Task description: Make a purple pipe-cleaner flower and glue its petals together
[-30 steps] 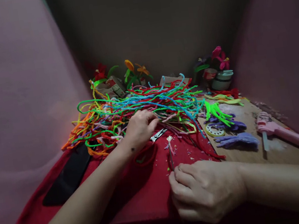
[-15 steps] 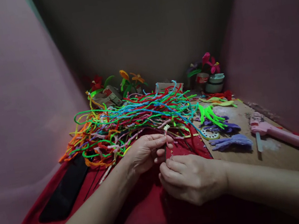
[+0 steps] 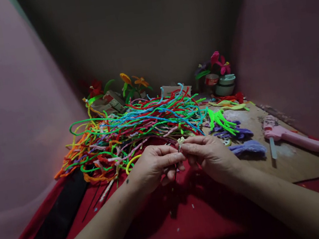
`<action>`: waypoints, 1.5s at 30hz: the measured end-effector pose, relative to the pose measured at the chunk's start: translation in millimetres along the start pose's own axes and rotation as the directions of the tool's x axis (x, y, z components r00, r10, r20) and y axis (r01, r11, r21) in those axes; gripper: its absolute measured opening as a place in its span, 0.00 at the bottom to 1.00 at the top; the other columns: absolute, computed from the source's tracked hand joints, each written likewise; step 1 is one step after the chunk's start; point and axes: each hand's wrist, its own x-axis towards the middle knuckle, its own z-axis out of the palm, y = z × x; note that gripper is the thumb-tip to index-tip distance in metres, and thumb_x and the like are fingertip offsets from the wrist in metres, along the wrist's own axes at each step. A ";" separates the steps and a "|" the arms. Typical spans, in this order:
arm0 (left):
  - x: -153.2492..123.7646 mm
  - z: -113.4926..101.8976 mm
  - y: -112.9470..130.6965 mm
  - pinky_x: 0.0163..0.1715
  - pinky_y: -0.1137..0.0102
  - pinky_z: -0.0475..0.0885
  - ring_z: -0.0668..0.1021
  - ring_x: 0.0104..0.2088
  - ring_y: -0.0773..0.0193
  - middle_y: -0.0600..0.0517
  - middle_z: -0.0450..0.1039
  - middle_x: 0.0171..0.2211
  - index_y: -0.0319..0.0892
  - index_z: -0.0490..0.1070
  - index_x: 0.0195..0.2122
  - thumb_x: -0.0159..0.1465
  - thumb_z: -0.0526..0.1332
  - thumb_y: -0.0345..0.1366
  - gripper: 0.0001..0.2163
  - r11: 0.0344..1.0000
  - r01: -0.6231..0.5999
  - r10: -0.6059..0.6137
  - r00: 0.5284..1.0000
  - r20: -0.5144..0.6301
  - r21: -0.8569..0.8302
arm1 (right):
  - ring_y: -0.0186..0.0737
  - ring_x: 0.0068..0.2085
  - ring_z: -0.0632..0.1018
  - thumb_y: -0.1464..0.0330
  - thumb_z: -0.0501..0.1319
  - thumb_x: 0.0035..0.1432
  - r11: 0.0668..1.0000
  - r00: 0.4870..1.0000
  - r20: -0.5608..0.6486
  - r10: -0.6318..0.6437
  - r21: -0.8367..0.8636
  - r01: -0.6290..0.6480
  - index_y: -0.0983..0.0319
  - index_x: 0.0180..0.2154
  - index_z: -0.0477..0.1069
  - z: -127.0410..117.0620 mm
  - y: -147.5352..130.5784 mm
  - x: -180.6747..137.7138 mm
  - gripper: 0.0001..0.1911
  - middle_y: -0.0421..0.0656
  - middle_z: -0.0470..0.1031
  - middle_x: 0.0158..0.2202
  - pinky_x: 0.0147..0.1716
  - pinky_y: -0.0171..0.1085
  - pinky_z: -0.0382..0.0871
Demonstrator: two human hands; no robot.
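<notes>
Between the fingertips of both hands stands a small bundle of cream-white flower stamens (image 3: 181, 140) on a thin dark stem. My left hand (image 3: 156, 166) is closed, pinching the stem just under the pale tips. Also closed, my right hand (image 3: 211, 153) has its thumb and forefinger pressed at the right side of the bundle, touching it. The fingers hide most of the stem, and its lower end shows dark below my left hand.
A large heap of coloured pipe cleaners (image 3: 142, 122) lies behind my hands. A black phone (image 3: 61, 212) is at left. The cardboard (image 3: 298, 168) at right bears a pink glue gun (image 3: 293, 135), purple bundles (image 3: 249, 148) and green pieces (image 3: 222, 122). Pipe-cleaner flowers (image 3: 134, 81) stand at the back.
My right hand has risen from the lower stem to the stamens at the top. My left hand keeps its pinch. The view has shifted slightly.
</notes>
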 end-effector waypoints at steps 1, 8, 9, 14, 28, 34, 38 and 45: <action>-0.3 0.7 -0.2 0.10 0.80 0.53 0.62 0.10 0.77 0.56 0.64 0.11 0.35 0.72 0.22 0.54 0.62 0.37 0.09 1.000 0.000 0.000 1.000 0.004 0.009 | 0.26 0.16 0.62 0.66 0.65 0.45 1.000 1.000 -0.002 0.000 0.009 0.000 0.67 0.28 0.72 -0.2 0.1 0.0 0.09 0.36 0.66 0.17 0.15 0.29 0.51; 1.7 -0.1 -1.3 0.09 0.78 0.49 0.60 0.09 0.78 0.53 0.70 0.17 0.37 0.69 0.22 0.51 0.63 0.35 0.07 0.993 0.106 -0.104 0.994 0.041 -0.047 | 0.25 0.17 0.62 0.68 0.67 0.43 0.996 0.997 0.027 0.078 0.044 -0.079 0.65 0.26 0.70 -0.9 2.5 -1.8 0.09 0.36 0.67 0.18 0.17 0.29 0.50; 2.4 -0.5 -1.6 0.09 0.78 0.49 0.59 0.09 0.78 0.53 0.70 0.17 0.37 0.69 0.22 0.51 0.63 0.35 0.07 0.991 0.119 -0.117 0.992 0.047 -0.054 | 0.25 0.17 0.62 0.67 0.67 0.44 0.995 0.997 0.030 0.074 0.060 -0.075 0.65 0.26 0.69 -0.9 3.9 -1.9 0.09 0.35 0.67 0.18 0.17 0.29 0.50; 1.4 3.6 2.2 0.13 0.77 0.49 0.57 0.12 0.77 0.57 0.62 0.14 0.37 0.67 0.21 0.55 0.60 0.40 0.11 0.987 0.033 -0.031 0.999 -0.015 0.158 | 0.25 0.17 0.60 0.66 0.65 0.47 0.996 1.000 0.002 -0.005 0.092 0.005 0.64 0.26 0.67 1.1 9.5 -0.7 0.09 0.34 0.64 0.17 0.17 0.29 0.49; -2.2 17.8 -9.4 0.25 0.71 0.62 0.69 0.25 0.64 0.51 0.67 0.23 0.37 0.70 0.30 0.62 0.48 0.29 0.11 -0.028 -0.255 0.684 0.700 0.205 0.967 | 0.27 0.19 0.59 0.65 0.60 0.51 0.968 0.968 -0.131 -0.216 -0.161 0.194 0.63 0.26 0.66 4.8 9.5 -4.3 0.08 0.33 0.60 0.18 0.19 0.30 0.51; 8.1 24.2 6.7 0.26 0.73 0.62 0.69 0.26 0.66 0.52 0.68 0.24 0.39 0.69 0.29 0.62 0.49 0.31 0.10 0.099 -0.305 0.656 0.736 0.168 0.947 | 0.27 0.21 0.60 0.66 0.57 0.54 0.934 0.939 -0.129 -0.317 -0.215 0.286 0.62 0.27 0.64 0.4 5.6 -1.8 0.07 0.33 0.60 0.20 0.21 0.30 0.54; 14.8 27.2 6.0 0.27 0.73 0.63 0.70 0.25 0.67 0.53 0.69 0.24 0.40 0.69 0.31 0.61 0.51 0.32 0.08 0.315 -0.283 0.584 0.810 0.050 0.906 | 0.28 0.22 0.61 0.67 0.57 0.54 0.917 0.921 -0.153 -0.358 -0.242 0.316 0.62 0.26 0.63 -2.9 2.2 -0.4 0.07 0.34 0.61 0.21 0.22 0.30 0.56; 19.7 34.1 0.4 0.16 0.77 0.61 0.67 0.15 0.73 0.57 0.65 0.19 0.40 0.66 0.28 0.60 0.52 0.39 0.10 0.839 -0.186 0.287 0.950 -0.124 0.512 | 0.29 0.24 0.65 0.69 0.56 0.53 0.914 0.931 -0.122 -0.343 -0.272 0.301 0.63 0.27 0.64 -10.0 3.6 5.0 0.05 0.35 0.63 0.22 0.25 0.31 0.59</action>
